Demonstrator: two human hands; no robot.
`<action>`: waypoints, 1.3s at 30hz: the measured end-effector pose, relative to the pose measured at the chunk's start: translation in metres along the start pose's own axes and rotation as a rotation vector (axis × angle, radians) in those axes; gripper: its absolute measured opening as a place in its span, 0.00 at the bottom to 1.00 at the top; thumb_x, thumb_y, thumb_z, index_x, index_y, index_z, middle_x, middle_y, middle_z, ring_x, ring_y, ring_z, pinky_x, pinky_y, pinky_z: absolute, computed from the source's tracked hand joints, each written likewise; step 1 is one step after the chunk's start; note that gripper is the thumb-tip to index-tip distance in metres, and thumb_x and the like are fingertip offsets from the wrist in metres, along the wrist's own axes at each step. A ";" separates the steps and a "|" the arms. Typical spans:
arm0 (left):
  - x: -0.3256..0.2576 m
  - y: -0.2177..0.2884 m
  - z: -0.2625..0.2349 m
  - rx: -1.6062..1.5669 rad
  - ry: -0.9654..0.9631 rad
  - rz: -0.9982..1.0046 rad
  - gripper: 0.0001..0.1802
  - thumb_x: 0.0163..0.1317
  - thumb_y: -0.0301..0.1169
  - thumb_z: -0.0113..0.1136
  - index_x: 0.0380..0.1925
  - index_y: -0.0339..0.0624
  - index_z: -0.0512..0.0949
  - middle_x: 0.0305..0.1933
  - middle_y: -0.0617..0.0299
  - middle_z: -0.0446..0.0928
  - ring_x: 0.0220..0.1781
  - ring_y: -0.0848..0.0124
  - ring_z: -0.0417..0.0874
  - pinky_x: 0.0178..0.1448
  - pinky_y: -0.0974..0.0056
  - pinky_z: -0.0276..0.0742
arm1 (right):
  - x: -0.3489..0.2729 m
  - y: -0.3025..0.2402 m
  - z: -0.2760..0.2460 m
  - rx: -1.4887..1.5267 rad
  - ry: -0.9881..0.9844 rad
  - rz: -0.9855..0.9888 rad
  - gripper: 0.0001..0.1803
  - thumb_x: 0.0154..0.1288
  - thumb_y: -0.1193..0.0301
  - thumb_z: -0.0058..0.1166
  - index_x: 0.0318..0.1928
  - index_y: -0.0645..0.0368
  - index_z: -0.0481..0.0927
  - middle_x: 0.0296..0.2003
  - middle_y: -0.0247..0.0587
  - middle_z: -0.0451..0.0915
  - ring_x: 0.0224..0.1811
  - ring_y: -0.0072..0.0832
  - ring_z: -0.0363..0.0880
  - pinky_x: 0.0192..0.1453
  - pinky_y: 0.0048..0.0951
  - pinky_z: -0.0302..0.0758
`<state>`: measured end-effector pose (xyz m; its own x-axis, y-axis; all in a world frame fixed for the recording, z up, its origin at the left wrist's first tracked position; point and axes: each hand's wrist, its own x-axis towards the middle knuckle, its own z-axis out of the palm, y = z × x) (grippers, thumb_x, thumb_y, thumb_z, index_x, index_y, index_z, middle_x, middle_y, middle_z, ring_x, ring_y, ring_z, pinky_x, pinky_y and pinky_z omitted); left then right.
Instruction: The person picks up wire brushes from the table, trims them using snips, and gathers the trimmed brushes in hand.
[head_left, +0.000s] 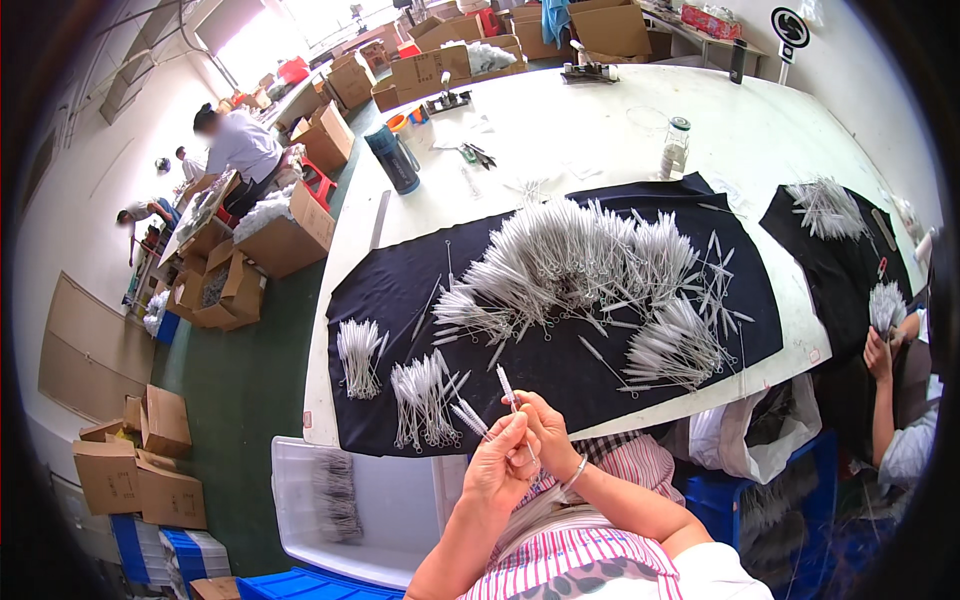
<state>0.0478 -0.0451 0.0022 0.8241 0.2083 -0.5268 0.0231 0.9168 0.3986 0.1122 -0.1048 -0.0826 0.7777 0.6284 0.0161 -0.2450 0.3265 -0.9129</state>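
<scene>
Close to my body, above the table's near edge, my two hands are together. My left hand [500, 462] is closed around a few small white-bristled wire brushes [468, 416], their bristle ends sticking out to the upper left. Pinched in the fingers of my right hand [546, 432] is another wire brush [504, 382], bristles up; its lower part is hidden by my fingers. Just beyond lies a bunch of brushes [424, 395] on a dark cloth [400, 300], with a smaller bunch [360, 355] to its left. A large heap of brushes [570, 250] fills the cloth's middle; another pile [675, 345] lies right.
A white bin [290, 500] holding brushes stands below the table's left edge. On the white table [560, 110] are a dark blue bottle [392, 160], a glass jar [675, 150] and pliers [480, 155]. At right, a co-worker's hand [880, 352] holds brushes.
</scene>
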 end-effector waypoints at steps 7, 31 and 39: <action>0.003 -0.003 -0.004 -0.008 -0.022 0.005 0.06 0.58 0.33 0.52 0.24 0.46 0.71 0.16 0.69 0.67 0.14 0.82 0.59 0.14 0.76 0.50 | 0.001 0.008 0.001 -0.091 0.077 -0.037 0.10 0.62 0.73 0.43 0.42 0.64 0.71 0.34 0.37 0.72 0.34 0.23 0.70 0.39 0.20 0.67; 0.015 0.080 -0.078 1.324 0.746 0.817 0.09 0.48 0.25 0.60 0.30 0.32 0.75 0.27 0.64 0.74 0.24 0.80 0.71 0.30 0.75 0.68 | -0.001 0.001 0.007 0.050 0.055 0.056 0.16 0.66 0.61 0.38 0.40 0.61 0.72 0.24 0.22 0.61 0.24 0.09 0.54 0.27 0.11 0.53; 0.001 0.051 -0.036 0.360 -0.008 0.277 0.12 0.57 0.25 0.44 0.38 0.29 0.71 0.31 0.60 0.71 0.29 0.77 0.68 0.29 0.73 0.62 | 0.001 -0.013 0.008 0.011 0.059 0.024 0.19 0.66 0.57 0.36 0.39 0.61 0.72 0.22 0.22 0.61 0.24 0.11 0.54 0.28 0.13 0.53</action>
<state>0.0291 0.0140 -0.0046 0.8313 0.4249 -0.3582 -0.0045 0.6496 0.7603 0.1116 -0.1024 -0.0673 0.8042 0.5937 -0.0296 -0.2698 0.3202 -0.9081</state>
